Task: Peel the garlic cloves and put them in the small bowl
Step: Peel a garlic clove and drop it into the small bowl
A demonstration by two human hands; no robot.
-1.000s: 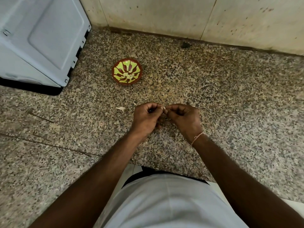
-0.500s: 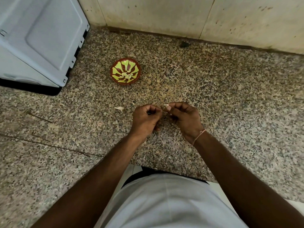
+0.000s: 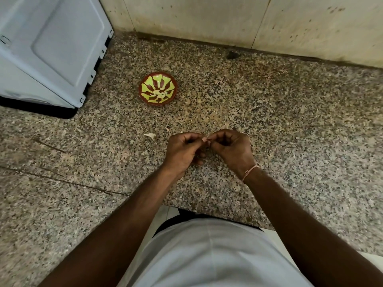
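**Both hands pinch one garlic clove above the speckled surface**

The speckled granite surface [image 3: 290, 125] fills most of the view, meeting a pale tiled wall [image 3: 207, 17] at the far edge. A large light-blue appliance [image 3: 47, 48] stands at the far left. Near the bottom, the person's white shirt [image 3: 207, 255] shows between two bare forearms.

The left hand [image 3: 182, 151] and right hand [image 3: 232, 149] meet near the middle of the surface, fingers curled inward. Each grip is closed on the same small garlic clove [image 3: 206, 140], pinched between the fingertips of both hands; only a pale sliver of it shows. A thin thread band [image 3: 249, 170] circles the right wrist.

The small bowl [image 3: 158, 89], red-brown with a yellow-green pattern, sits farther off and to the left of the hands, well apart from them. Pale pieces lie at its centre, too small to identify. A white scrap of garlic skin [image 3: 150, 135] lies on the surface just left of the left hand.
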